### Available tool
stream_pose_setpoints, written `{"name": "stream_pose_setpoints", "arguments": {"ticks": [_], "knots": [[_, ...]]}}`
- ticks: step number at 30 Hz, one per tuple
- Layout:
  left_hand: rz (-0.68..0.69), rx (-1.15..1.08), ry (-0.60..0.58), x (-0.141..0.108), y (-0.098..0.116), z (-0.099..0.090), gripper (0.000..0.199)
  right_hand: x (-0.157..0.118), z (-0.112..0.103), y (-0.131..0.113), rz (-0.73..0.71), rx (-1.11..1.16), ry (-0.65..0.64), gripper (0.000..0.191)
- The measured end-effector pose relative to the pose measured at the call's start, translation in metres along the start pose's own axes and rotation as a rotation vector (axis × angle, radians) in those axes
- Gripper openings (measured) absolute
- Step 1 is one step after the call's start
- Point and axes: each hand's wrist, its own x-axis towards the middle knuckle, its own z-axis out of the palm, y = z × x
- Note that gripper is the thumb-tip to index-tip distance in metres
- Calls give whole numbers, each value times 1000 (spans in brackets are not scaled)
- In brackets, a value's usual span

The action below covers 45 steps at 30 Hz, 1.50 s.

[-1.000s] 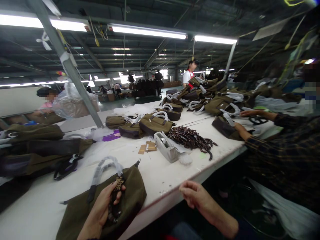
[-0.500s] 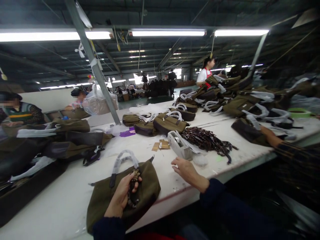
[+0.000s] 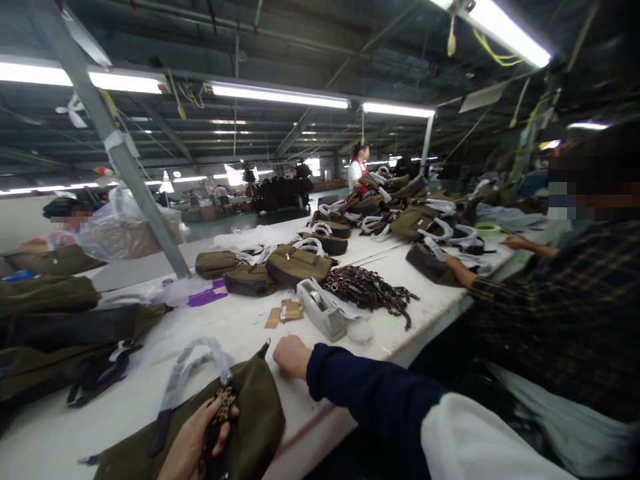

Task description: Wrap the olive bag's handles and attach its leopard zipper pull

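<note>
While the L hand grips a leopard-print strap piece at the top of an olive canvas tote, the R hand sits apart on the white worktable, navy sleeve behind it.

Fingers, L: closed round strap piece, tips on the print. Thumb's exact position hard to tell. Fingers, R: curled under in a loose fist, nothing visible in them, can't confirm empty.

Handling (my read): hold looks sound. Strap gripped close to bag body, so short lever, little pull on canvas. Best kept that way: tote flat on table, strap snug in palm, wrapped handles clear of fingers.

Tote: lying at near table edge, lower part cut off by frame. Dark olive, small tab at top corner, handles in translucent wrap arching up over the table. No obvious damage from this angle; detail limited, hand covers part.

Nearby: grey tape dispenser and heap of dark straps just past R hand, kraft card tags beside dispenser. Co-worker's plaid sleeve at right, that person's hands working at a dark bag further along the table.
</note>
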Motion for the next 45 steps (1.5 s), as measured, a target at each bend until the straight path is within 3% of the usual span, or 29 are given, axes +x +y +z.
{"name": "stream_pose_setpoints", "arguments": {"ticks": [5, 8, 13, 16, 18, 22, 30, 45], "knots": [[10, -4, 4, 3, -2, -2, 46, -14, 2, 29, 160, 296, 97, 9], [51, -33, 37, 2, -3, 0, 44, -30, 2, 33, 228, 571, 152, 5], [121, -80, 57, 2, -1, 4, 35, -35, -8, 9, 169, 1062, 161, 5], [171, -78, 68, 0, -3, 4, 34, -31, -18, -20, 73, 1336, 64, 4], [171, -79, 82, -4, -5, 4, 34, -28, -23, -41, -12, 1272, 32, 6], [166, -98, 88, -12, -7, 6, 35, -22, -25, -62, -72, 954, 136, 8], [180, -102, 62, -15, -7, 4, 31, -21, -34, -58, -108, 652, 189, 9], [215, -59, 62, -17, -8, 6, 33, -16, -45, -69, -86, 476, 129, 3]]}}
